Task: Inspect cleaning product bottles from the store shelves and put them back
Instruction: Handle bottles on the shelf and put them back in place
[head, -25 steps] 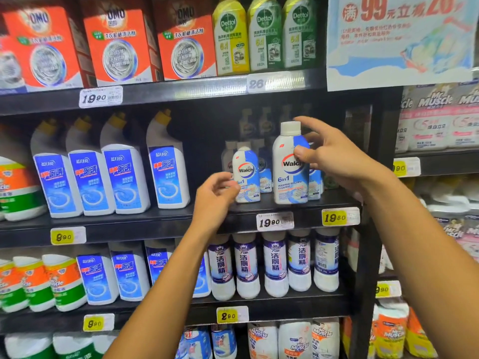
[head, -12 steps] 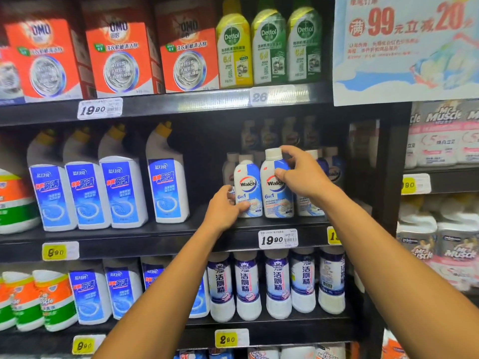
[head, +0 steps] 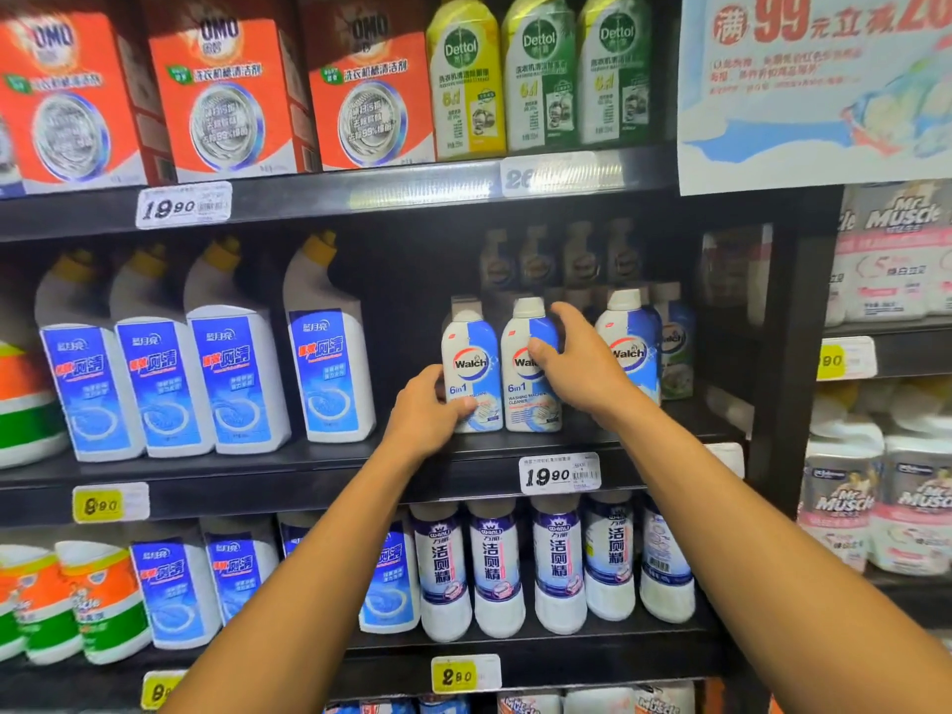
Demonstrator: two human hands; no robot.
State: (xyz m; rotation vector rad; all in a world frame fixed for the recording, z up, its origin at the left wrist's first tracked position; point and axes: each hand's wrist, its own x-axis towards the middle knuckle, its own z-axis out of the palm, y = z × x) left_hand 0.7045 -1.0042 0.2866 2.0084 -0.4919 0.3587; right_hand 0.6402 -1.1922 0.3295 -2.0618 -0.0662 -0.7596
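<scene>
The right hand [head: 577, 365] is curling round a Walch bottle [head: 530, 368] standing upright on the middle shelf [head: 319, 463], thumb on its label. The left hand [head: 427, 412] is gripping the neighbouring Walch bottle [head: 471, 365] low down, just left. Both are sitting back from the shelf's front edge, with an open gap to their left before the blue toilet cleaner bottles [head: 329, 363].

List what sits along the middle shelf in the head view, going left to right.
Four blue-label toilet cleaner bottles → left hand → left Walch bottle → Walch bottle held by the right hand → third Walch bottle.
</scene>
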